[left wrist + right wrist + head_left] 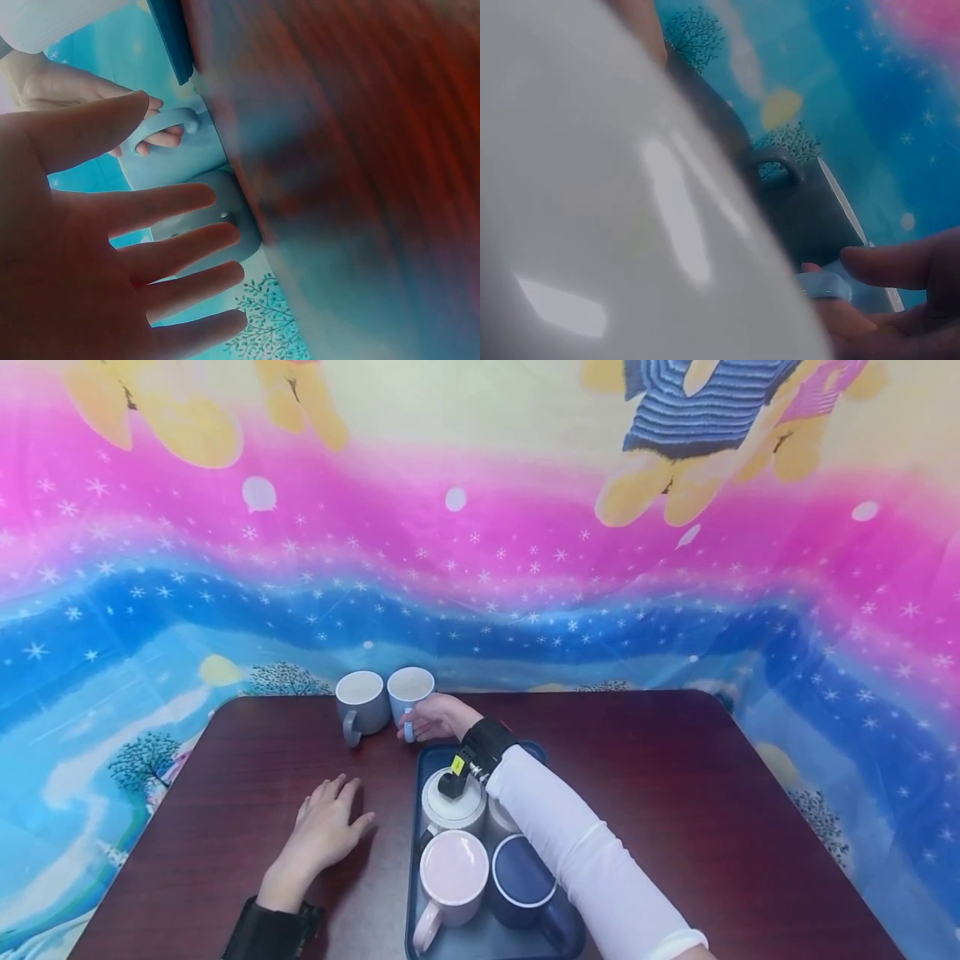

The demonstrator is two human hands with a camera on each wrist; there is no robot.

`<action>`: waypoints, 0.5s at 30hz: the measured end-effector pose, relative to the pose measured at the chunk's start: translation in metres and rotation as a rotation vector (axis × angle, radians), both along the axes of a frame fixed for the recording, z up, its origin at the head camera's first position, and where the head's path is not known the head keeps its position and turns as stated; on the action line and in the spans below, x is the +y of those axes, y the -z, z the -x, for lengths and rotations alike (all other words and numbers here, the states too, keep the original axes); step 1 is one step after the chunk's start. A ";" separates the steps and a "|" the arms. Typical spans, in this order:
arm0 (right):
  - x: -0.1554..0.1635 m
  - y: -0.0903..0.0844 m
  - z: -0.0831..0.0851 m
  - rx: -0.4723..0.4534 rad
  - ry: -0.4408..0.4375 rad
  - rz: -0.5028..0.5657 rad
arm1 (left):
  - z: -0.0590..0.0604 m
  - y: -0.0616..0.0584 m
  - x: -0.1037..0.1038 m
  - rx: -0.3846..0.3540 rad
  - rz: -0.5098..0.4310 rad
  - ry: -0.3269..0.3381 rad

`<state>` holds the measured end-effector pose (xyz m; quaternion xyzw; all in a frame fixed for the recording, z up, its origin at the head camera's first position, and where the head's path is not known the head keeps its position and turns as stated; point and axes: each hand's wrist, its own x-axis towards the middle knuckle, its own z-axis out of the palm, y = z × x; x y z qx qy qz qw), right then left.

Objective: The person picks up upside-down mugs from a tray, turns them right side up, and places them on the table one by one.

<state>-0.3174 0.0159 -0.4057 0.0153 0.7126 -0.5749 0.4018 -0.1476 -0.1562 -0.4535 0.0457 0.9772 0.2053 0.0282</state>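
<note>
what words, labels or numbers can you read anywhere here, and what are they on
No readable text in any view.
The light blue mug the right hand holds by its handle, the grey mug and the mugs on the blue tray: plain.
The yellow tag on the black wrist strap: too small to read.
The backdrop cloth: pictures only.
</note>
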 end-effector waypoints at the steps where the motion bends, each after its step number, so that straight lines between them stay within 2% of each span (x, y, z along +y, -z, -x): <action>1: 0.000 0.000 0.000 -0.002 -0.007 0.002 | 0.000 0.000 0.000 -0.002 0.001 0.000; 5: 0.000 -0.002 0.000 0.002 -0.018 -0.005 | -0.001 0.000 0.001 -0.006 0.005 0.000; 8: 0.001 -0.006 -0.002 0.024 -0.012 -0.058 | -0.001 -0.001 0.002 -0.006 0.007 -0.001; 11: 0.003 -0.013 -0.007 0.083 -0.036 -0.152 | 0.001 -0.004 0.004 0.006 0.005 -0.003; 15: 0.008 -0.022 -0.014 0.197 -0.110 -0.286 | 0.006 -0.008 0.008 0.038 0.001 0.005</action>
